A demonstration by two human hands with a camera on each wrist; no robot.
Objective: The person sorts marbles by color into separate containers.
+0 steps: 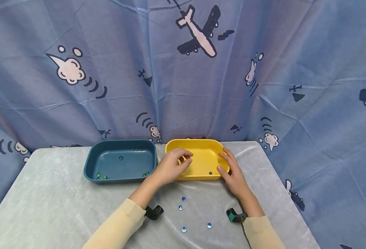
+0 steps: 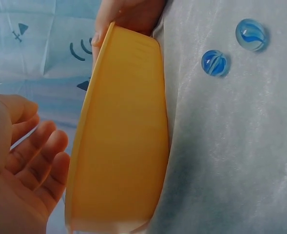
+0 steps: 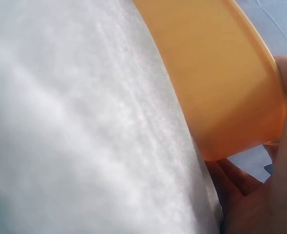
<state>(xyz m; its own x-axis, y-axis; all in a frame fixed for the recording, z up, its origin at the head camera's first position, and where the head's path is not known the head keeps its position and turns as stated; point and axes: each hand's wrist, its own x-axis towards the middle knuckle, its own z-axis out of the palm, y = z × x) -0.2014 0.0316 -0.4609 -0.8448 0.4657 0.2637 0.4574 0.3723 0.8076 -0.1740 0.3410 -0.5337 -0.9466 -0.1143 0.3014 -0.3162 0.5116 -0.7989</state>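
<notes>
A yellow tray stands near the back of the table. My left hand hovers over its left end with fingers loosely bent, and in the left wrist view no object shows in that hand. My right hand grips the tray's right end, its thumb over the rim and some fingers against the outer wall, as the right wrist view shows. One dark blue marble lies inside at the front. Several clear marbles with blue swirls, such as this marble, rest on the cloth before the tray.
Left of the yellow tray stands a teal tray holding several green marbles. A pale velvety cloth covers the table. Behind it hangs a blue curtain printed with planes and clouds.
</notes>
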